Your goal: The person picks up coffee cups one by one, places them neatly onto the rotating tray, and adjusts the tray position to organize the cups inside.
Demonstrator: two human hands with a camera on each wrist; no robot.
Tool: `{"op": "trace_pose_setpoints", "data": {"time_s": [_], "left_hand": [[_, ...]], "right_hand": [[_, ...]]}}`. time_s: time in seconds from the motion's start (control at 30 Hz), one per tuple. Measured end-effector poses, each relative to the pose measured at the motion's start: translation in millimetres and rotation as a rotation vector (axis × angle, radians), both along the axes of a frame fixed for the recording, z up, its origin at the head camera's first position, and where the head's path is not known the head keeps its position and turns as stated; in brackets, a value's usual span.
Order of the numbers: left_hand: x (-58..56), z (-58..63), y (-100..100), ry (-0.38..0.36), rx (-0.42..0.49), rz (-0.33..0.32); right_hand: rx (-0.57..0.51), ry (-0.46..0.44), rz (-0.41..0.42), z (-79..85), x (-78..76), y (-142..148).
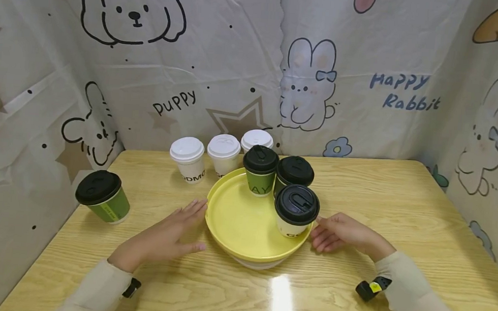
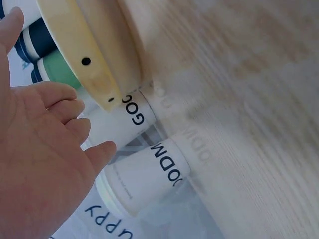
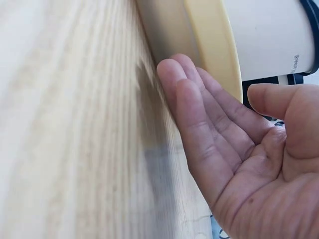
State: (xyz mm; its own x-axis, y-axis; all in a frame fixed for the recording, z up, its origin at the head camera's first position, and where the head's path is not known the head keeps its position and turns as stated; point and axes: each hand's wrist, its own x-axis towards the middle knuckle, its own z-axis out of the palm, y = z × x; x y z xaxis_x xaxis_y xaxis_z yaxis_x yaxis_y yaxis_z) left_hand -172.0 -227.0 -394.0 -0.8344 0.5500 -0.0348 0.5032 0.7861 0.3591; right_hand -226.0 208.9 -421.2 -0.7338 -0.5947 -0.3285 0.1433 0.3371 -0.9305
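A round yellow tray sits on a pale base in mid-table. Three black-lidded paper cups stand on its right half: a green cup, a partly hidden cup behind, and a white cup at the front right. My left hand is at the tray's left edge, fingers extended and thumb apart. Beside the right edge is my right hand, its fingers gently bent with nothing in them. In the right wrist view those fingertips lie close to the tray's side; whether they touch it I cannot tell.
Behind the tray stand three white-lidded cups, among them a left one and a middle one. A green cup with a black lid is near the table's left edge. Printed cloth encloses the wooden table at the back and sides.
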Motion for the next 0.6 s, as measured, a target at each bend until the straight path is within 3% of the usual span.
{"op": "trace_pose_setpoints", "data": {"time_s": [0.27,0.6], "left_hand": [[-20.4,-2.7,2,-0.025,0.029,0.038],[-39.1,-9.5,3,-0.03,0.067,0.005]], "right_hand": [[-0.024,0.009,0.072,-0.9,17.1,-5],[-0.048,0.014,0.098,0.5,28.9,-20]]}}
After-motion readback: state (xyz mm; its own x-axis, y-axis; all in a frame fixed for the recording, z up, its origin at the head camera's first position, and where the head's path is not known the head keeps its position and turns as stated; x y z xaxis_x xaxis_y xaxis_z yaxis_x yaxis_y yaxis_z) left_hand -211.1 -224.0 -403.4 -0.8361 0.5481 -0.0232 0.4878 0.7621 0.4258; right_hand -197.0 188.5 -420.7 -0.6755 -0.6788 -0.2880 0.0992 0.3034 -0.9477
